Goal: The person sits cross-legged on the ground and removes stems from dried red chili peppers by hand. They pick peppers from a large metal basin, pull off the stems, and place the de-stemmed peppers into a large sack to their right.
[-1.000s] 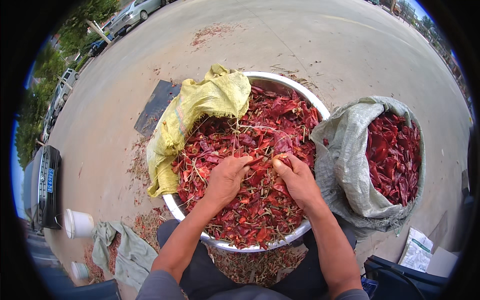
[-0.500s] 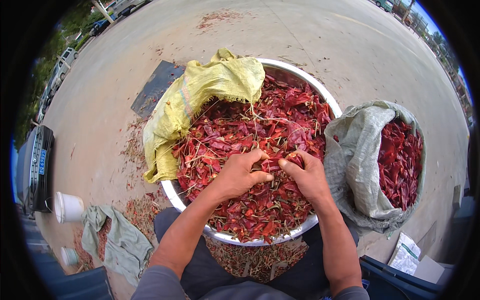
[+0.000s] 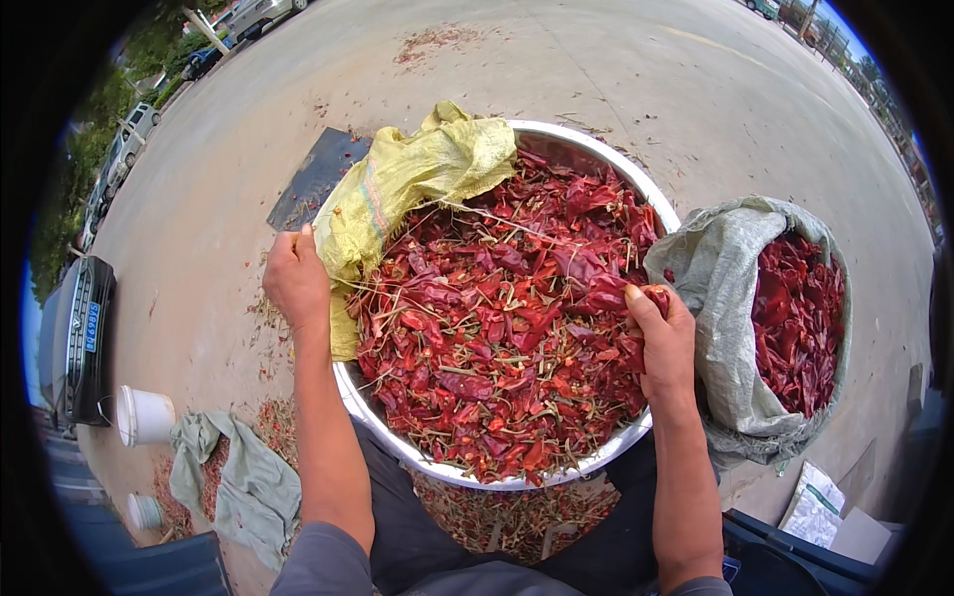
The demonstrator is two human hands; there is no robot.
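Note:
Dried red chili peppers (image 3: 497, 328), mixed with stems, fill a wide metal basin (image 3: 661, 199) between my knees. My right hand (image 3: 664, 343) is closed on a few dried chili peppers (image 3: 608, 296) at the basin's right side, with thumb and fingers pinched around them. Out past the left rim, my left hand (image 3: 296, 278) is closed beside the yellow woven sack (image 3: 383, 189); whatever its fingers hold, if anything, is hidden. The sack drapes over the basin's far left edge.
A grey-white woven sack (image 3: 730, 268) full of chilies stands open at the right. Left on the ground are a white bucket (image 3: 146, 415), a greenish sack (image 3: 248, 497) and scattered stems. A dark flat sheet (image 3: 316, 179) lies behind the basin. Parked cars (image 3: 75, 338) line the left.
My hands were together over the middle of the basin. They have parted: the left swung out past the left rim, the right moved rightward holding chilies.

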